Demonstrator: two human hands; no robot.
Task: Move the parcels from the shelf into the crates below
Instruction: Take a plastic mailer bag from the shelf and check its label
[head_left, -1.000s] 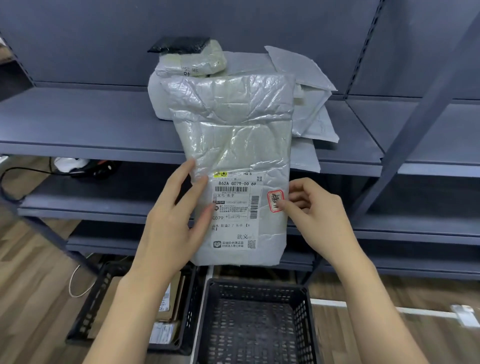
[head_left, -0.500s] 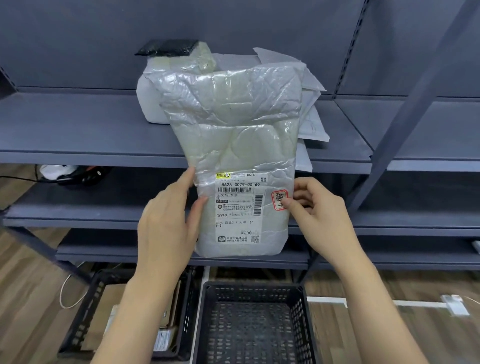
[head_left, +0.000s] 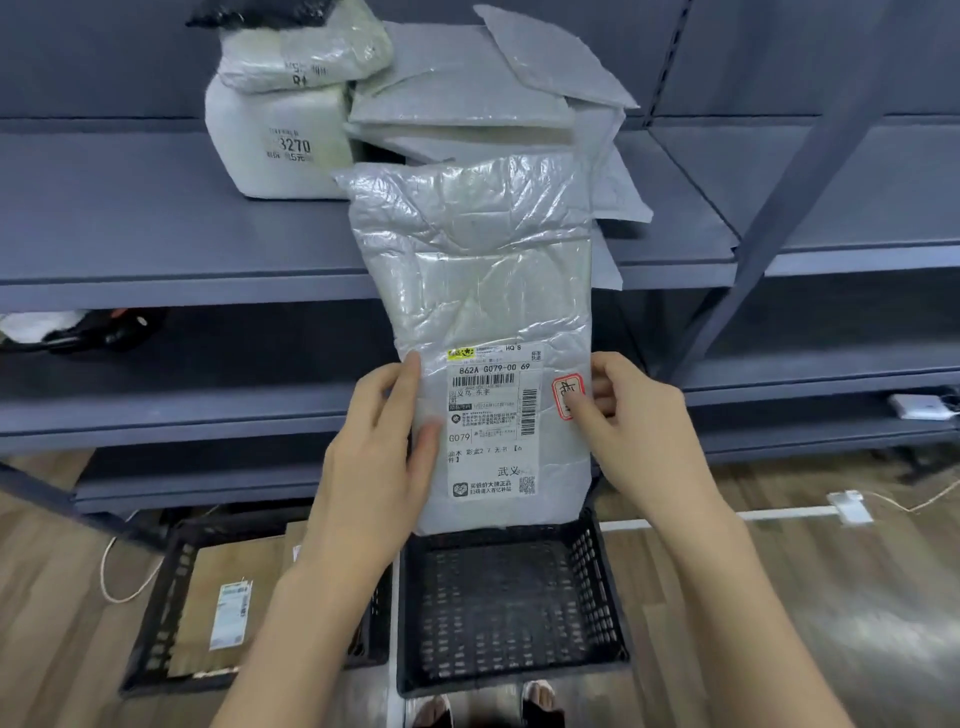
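Both hands, left hand (head_left: 382, 447) and right hand (head_left: 631, 431), pinch the grey parcel (head_left: 483, 291) upright, long axis vertical, label end down over the black crate (head_left: 511, 670).

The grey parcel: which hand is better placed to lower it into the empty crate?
Right. The right hand grips the grey parcel above the empty crate; the left hand is over the crate gap.
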